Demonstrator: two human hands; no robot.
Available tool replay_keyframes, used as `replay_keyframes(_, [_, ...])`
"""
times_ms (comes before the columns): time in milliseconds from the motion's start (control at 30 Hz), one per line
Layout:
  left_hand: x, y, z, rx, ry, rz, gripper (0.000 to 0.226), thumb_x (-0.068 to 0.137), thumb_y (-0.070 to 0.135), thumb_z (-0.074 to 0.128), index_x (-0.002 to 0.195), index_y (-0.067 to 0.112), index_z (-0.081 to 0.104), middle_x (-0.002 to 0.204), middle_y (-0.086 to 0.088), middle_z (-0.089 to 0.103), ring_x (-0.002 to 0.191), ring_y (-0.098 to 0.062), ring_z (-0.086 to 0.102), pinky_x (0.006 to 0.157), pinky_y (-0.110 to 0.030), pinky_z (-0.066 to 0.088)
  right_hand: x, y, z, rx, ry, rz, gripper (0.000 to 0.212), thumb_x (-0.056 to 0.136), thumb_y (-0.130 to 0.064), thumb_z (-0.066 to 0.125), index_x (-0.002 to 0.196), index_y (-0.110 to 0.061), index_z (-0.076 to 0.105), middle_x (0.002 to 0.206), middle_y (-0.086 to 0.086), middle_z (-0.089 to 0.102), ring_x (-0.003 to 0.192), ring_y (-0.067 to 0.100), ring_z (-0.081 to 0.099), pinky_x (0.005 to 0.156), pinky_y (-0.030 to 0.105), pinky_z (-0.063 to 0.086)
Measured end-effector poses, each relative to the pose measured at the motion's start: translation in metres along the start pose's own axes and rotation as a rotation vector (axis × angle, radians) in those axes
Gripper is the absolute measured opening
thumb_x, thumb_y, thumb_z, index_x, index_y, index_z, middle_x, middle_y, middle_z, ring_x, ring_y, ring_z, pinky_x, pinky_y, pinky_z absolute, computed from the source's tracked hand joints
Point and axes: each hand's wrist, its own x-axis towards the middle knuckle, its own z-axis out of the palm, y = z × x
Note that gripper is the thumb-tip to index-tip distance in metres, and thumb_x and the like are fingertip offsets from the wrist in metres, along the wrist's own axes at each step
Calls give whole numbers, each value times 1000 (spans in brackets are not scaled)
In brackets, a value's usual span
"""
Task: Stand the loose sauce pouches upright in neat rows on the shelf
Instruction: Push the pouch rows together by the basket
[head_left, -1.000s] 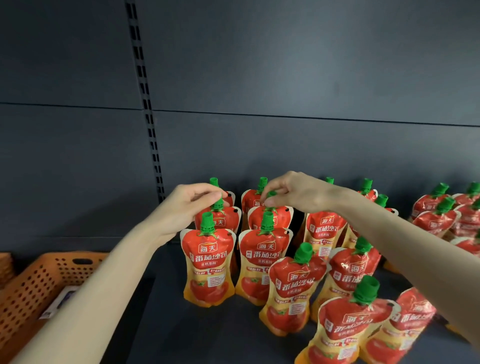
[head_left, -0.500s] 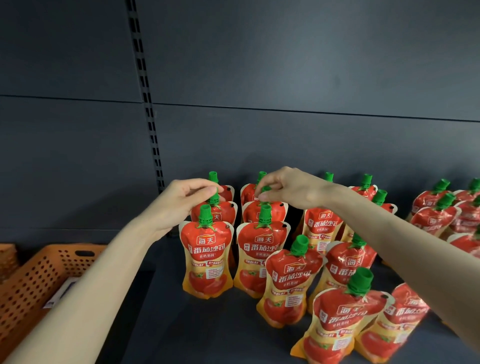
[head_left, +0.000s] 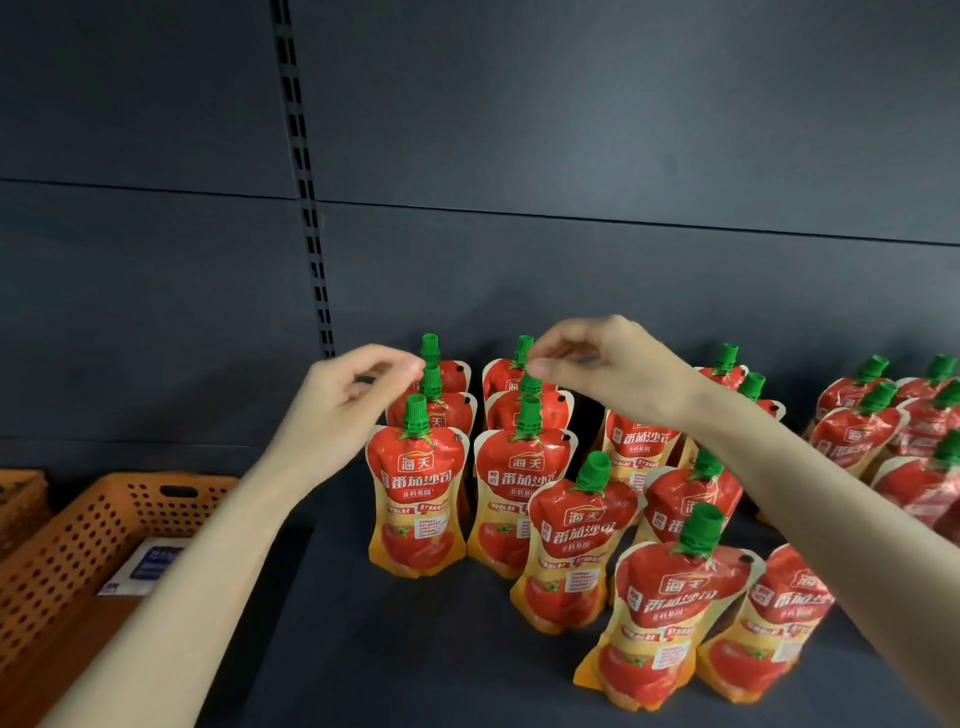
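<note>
These sauce pouches look like the usual soft spouted kind, so my guess is they're light, squishy in the belly and a bit slick on the printed film. The only stiff bit is the green cap and the neck under it, so that's where I'd take hold; squeeze the body and I reckon it just bulges and flops over. They stand on the dark shelf: two tidy columns three deep near the middle of the view, a looser bunch trailing off toward 4 o'clock where the nearest pouch looks to lean a little, and another group out at 3 o'clock. The left hand is curled into a pinch, fingertips right beside the cap of the middle pouch in the left column. The right hand makes the same pose at the rear caps of the second column, but honestly I can't tell whether either one really has a cap or is just touching it. Orange basket sits at 8 o'clock
</note>
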Motion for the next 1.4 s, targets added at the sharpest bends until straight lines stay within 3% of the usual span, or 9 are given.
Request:
replay_keyframes(233, [-21,-8,17,-78,-102,-74,20,80,32,59,97,24,67,94,12,71,89,-6,67,66,-17,54,-9,-1,11,-5,-312,92,28,85,-33,65,109,-18,65,97,-9,68,96,1,62,95,21,44])
replay_keyframes(367, [-21,-7,20,-121,-97,-81,9,86,20,58,91,20,66,90,12,71,84,-6,68,62,-14,51,-10,-1,12,15,-292,61,17,88,-25,62,99,-14,67,65,-7,64,52,0,54,61,11,42])
replay_keyframes(433, [-20,-7,22,-123,-103,-83,9,86,21,58,91,20,66,90,10,71,84,-7,68,62,-14,51,-11,1,9,20,-281,55,17,89,-22,61,100,-10,67,54,-14,59,45,-5,50,53,4,36])
replay_keyframes(567, [-17,-8,25,-129,-119,-86,10,87,22,57,92,20,66,90,8,72,86,-8,68,65,-16,52,-14,5,5,-6,-280,63,19,89,-24,62,103,-13,67,69,-15,66,62,-13,59,65,0,39])
replay_keyframes(767, [-15,-9,24,-136,-136,-91,11,86,23,57,91,21,66,89,9,72,87,-8,68,66,-17,53,-14,8,6,-35,-262,77,23,89,-26,60,108,-15,65,101,6,72,99,11,65,96,27,47])
replay_keyframes(867, [-14,-9,23,-128,-148,-91,11,85,24,57,92,20,66,90,9,72,87,-7,68,66,-16,53,-14,9,7,-22,-252,79,22,89,-26,60,108,-15,66,102,7,72,100,14,65,95,28,48])
replay_keyframes(1033, [-13,-9,22,-117,-149,-90,12,86,23,57,93,20,66,90,9,72,86,-6,68,65,-15,53,-14,10,8,-2,-240,92,21,89,-26,60,107,-17,66,105,3,71,107,12,62,74,-2,40])
replay_keyframes(1233, [-14,-8,21,-116,-160,-87,13,84,25,57,93,21,65,90,12,72,87,-5,68,65,-15,52,-14,10,10,0,-224,80,22,90,-26,59,108,-16,65,105,6,71,106,16,62,83,11,46])
replay_keyframes(1400, [-15,-9,21,-98,-139,-81,19,80,30,59,98,24,65,93,9,71,91,-5,67,68,-16,54,-15,10,10,6,-224,91,24,89,-26,60,111,-16,65,108,5,70,108,16,61,76,4,44])
